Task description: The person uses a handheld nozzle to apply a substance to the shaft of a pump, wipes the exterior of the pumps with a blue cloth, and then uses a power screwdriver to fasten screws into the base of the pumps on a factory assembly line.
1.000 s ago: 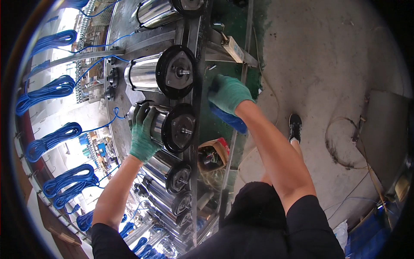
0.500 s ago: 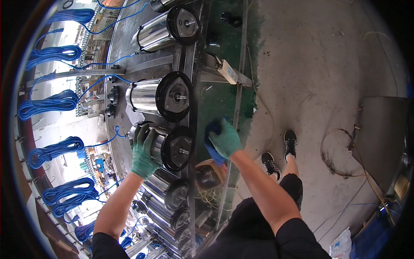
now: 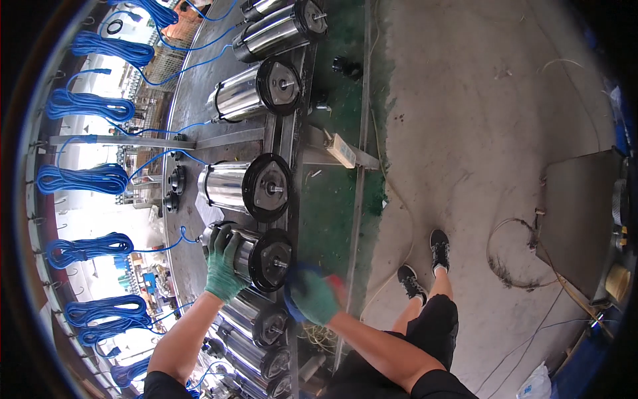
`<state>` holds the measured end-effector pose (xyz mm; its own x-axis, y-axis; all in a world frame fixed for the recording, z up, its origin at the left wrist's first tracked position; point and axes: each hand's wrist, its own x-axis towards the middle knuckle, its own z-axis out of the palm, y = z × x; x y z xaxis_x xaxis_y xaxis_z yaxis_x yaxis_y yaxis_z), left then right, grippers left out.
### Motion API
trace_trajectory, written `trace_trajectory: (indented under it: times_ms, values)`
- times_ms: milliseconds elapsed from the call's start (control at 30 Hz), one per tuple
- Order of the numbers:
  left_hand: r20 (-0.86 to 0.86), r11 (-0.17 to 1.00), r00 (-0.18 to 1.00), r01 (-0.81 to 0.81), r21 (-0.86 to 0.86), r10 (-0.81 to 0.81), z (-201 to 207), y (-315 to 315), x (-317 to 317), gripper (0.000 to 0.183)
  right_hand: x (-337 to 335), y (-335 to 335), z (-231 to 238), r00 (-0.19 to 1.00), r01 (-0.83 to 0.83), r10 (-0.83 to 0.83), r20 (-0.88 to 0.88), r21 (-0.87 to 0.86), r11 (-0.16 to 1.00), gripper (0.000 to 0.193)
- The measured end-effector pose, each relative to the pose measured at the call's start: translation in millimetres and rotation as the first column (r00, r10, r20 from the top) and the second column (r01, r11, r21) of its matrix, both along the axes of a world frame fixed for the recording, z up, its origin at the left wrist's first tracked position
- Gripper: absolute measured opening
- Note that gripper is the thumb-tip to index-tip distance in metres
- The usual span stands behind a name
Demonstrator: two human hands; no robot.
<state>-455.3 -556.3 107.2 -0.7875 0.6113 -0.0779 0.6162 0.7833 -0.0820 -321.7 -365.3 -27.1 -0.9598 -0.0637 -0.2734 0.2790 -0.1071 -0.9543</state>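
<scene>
A steel cylindrical motor (image 3: 268,251) with a black flanged end and a short shaft lies on its side on the bench. My left hand (image 3: 224,271), in a green knitted glove, wraps over its body from above, with fingers curled round the steel. Just right of the flange and slightly nearer to me is my right hand (image 3: 316,299), also gloved in green and smeared by motion. A blue cloth (image 3: 290,302) is bunched in that hand, its shape blurred. Beside the hand, a red patch (image 3: 337,287) shows, too blurred to name.
More steel motors (image 3: 239,183) lie in a row along the dark bench (image 3: 229,137), on both sides of the held one. Coiled blue cables (image 3: 86,178) hang at the left, with leads running to motors. A beige box (image 3: 341,151) sits at the bench's right edge; concrete floor (image 3: 458,133) lies beyond.
My right hand has swung toward me and leftward with the blue cloth, closer to the flange. My left hand keeps its hold on the motor. The whole view has shifted, so the bench appears lower.
</scene>
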Motion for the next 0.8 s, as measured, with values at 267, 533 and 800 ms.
trace_trajectory:
  times_ms: [267, 533, 800]
  values:
    - [-0.008, 0.998, 0.999, -0.048, -0.040, 0.048, 8.0, -4.2, 4.0, 0.094, -64.0, -8.8, -27.0, 0.911, 0.409, -0.405, 0.072, -0.057, 0.911, 0.036]
    - [0.027, 0.993, 0.994, -0.102, -0.050, 0.104, -4.6, -1.9, -1.3, 0.119, 6.9, 10.9, -11.5, 0.980, -0.195, 0.197, -0.010, 0.101, 0.976, 0.030]
    - [0.019, 0.996, 0.996, -0.088, -0.019, 0.088, -3.9, 1.6, 2.6, 0.115, -9.1, 30.7, -38.1, 0.979, 0.167, -0.171, 0.110, 0.039, 0.985, 0.032]
